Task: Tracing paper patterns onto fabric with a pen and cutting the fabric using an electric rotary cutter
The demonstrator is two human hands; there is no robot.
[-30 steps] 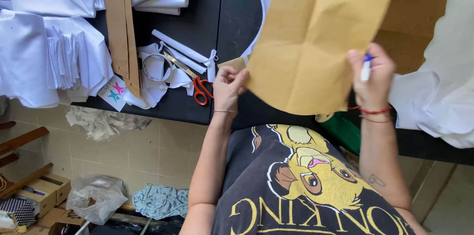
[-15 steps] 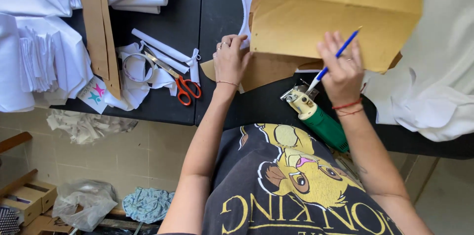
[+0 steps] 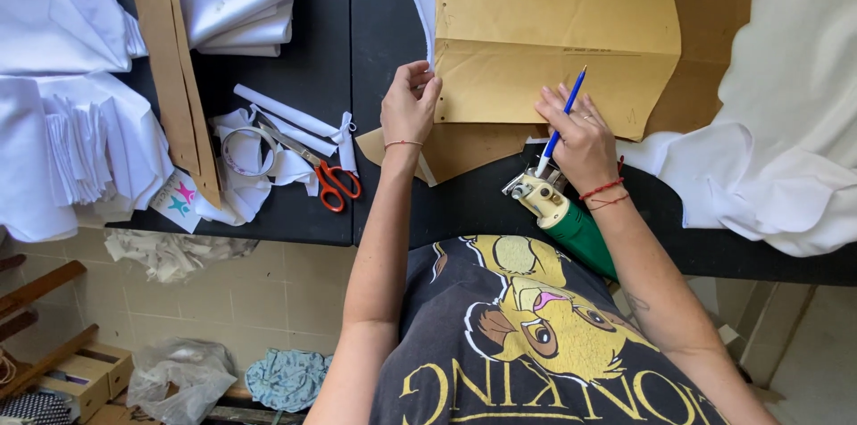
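A folded brown paper pattern (image 3: 553, 50) lies flat on the black table (image 3: 312, 50), on top of other brown pattern sheets. My left hand (image 3: 409, 106) rests on its left edge with the fingers bent on the paper. My right hand (image 3: 578, 135) presses on the lower part of the pattern and holds a blue pen (image 3: 561, 121) that points up and right. White fabric (image 3: 768, 104) spreads under the patterns at the right.
Red-handled scissors (image 3: 317, 170) lie left of my left hand among white strips and a tape roll (image 3: 241, 150). Stacks of white cut fabric (image 3: 71, 104) fill the left. A long brown pattern strip (image 3: 174, 68) lies there. A green electric cutter (image 3: 562, 220) sits at the table's front edge.
The brown paper pattern was held up in the air and has been lowered flat onto the table. Both hands came down with it and now rest on it.
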